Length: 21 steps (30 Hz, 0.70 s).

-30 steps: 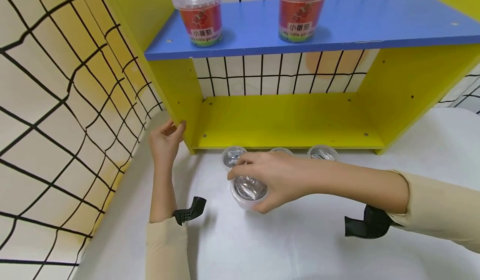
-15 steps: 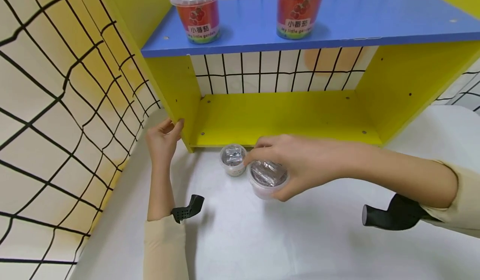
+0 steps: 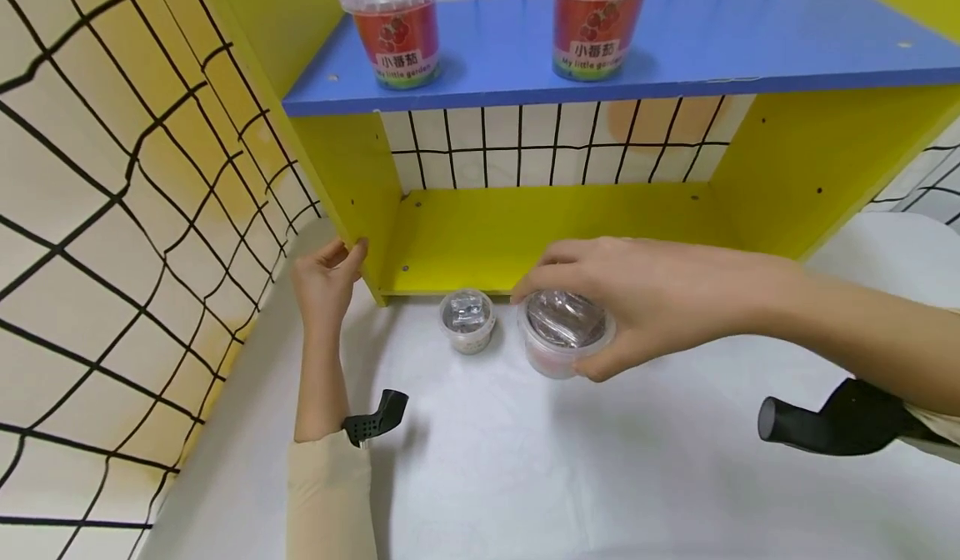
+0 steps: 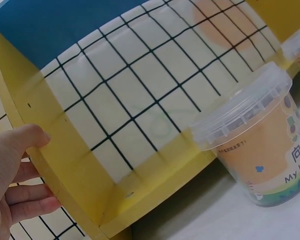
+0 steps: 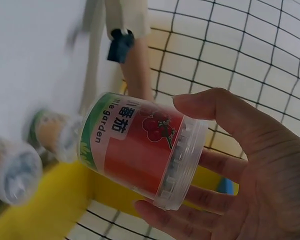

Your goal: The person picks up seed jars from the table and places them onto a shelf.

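Note:
My right hand point(image 3: 645, 302) grips a lidded plastic cup point(image 3: 564, 327) above the table. In the right wrist view this cup point(image 5: 140, 145) shows a red label with tomatoes, and the thumb and fingers lie about its lid end. My left hand point(image 3: 324, 289) pinches the front edge of the yellow side panel of a shelf unit point(image 3: 337, 185), thumb on the inner face and fingers on the outer. On the table, by the shelf's front edge, stands another lidded cup point(image 3: 468, 322). An orange-labelled cup point(image 4: 260, 150) shows large in the left wrist view.
Two red-labelled tomato cups, one left point(image 3: 397, 43) and one further right point(image 3: 597, 35), stand on the blue shelf board point(image 3: 480, 89). Below it is the yellow bottom board point(image 3: 480, 227). Black wire mesh point(image 3: 135, 168) runs along the left and behind.
My right hand has carried the tomato cup to the right and toward the shelf, away from the cup on the left. My left hand stays on the side panel.

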Available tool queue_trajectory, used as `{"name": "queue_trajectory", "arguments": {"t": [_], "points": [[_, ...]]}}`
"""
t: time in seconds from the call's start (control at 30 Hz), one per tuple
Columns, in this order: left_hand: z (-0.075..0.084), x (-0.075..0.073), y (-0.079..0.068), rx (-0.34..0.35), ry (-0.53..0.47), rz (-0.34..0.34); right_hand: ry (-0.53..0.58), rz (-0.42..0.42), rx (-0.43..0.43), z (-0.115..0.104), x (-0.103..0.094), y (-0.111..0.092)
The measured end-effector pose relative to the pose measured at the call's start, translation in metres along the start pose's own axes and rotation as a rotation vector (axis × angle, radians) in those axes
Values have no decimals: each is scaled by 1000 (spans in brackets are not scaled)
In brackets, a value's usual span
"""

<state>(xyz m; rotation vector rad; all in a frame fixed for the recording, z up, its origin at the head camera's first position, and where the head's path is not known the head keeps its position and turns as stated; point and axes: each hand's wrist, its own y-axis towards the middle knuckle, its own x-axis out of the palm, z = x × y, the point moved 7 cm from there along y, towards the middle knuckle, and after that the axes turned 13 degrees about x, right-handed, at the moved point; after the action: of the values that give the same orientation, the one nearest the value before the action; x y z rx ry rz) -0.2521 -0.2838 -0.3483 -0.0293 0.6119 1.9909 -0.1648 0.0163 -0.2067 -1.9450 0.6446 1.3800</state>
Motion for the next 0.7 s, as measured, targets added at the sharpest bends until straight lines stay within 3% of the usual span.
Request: {"name": "queue_trajectory", "arguments": {"t": [0.2, 0.37, 0.47, 0.6, 0.7], "points": [[-3, -5, -3, -44, 31, 0, -37, 29, 32, 11, -31, -1], [-5, -10, -3, -52, 42, 8, -94, 90, -4, 31, -58, 0], [-7, -13, -4, -58, 41, 12, -147, 131, -29, 63, -66, 12], [-8, -15, -6, -55, 45, 18, -229, 184, -87, 135, -62, 41], [-8, -15, -7, -41, 41, 28, -276, 236, -101, 157, -68, 44]]}}
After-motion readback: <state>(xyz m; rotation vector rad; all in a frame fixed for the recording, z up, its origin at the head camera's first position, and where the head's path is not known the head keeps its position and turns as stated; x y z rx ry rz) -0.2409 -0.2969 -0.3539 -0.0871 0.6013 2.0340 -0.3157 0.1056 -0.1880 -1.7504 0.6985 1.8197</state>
